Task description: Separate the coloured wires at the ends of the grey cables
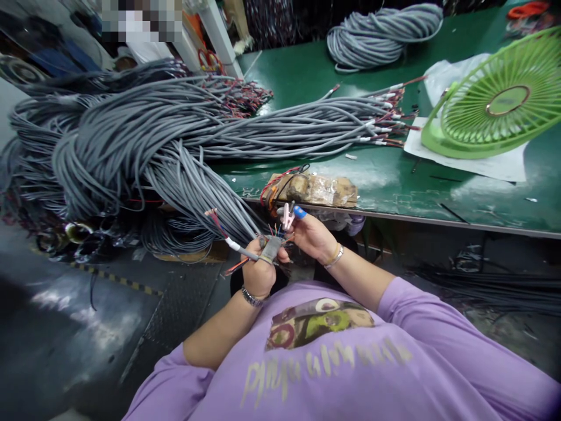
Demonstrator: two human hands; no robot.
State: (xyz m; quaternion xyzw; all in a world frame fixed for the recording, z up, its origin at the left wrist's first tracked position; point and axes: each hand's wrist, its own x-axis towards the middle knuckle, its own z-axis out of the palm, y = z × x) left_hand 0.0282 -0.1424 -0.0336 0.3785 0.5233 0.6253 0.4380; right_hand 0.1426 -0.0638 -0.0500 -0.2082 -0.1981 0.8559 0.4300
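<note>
My left hand (258, 273) is closed round a grey cable (249, 252) in front of my body. A white band circles the cable near its end, where red, blue and pale wires (213, 218) fan out. A grey flat wrap (270, 249) lies at my thumb; whether it covers the thumb I cannot tell. Thin coloured wire ends stick up between my hands. My right hand (316, 238), with a blue wrap on one fingertip, pinches a small pale pink clip-like piece (287, 217) close to those wires. Its lower fingers are partly hidden.
Grey cables (118, 128) are heaped on the left, with more stretched along the green table (394, 187). A taped wooden block (324, 190) lies at the table's edge. Behind are a green fan (504, 99) and a cable coil (381, 38). A person (144, 35) is at the far left.
</note>
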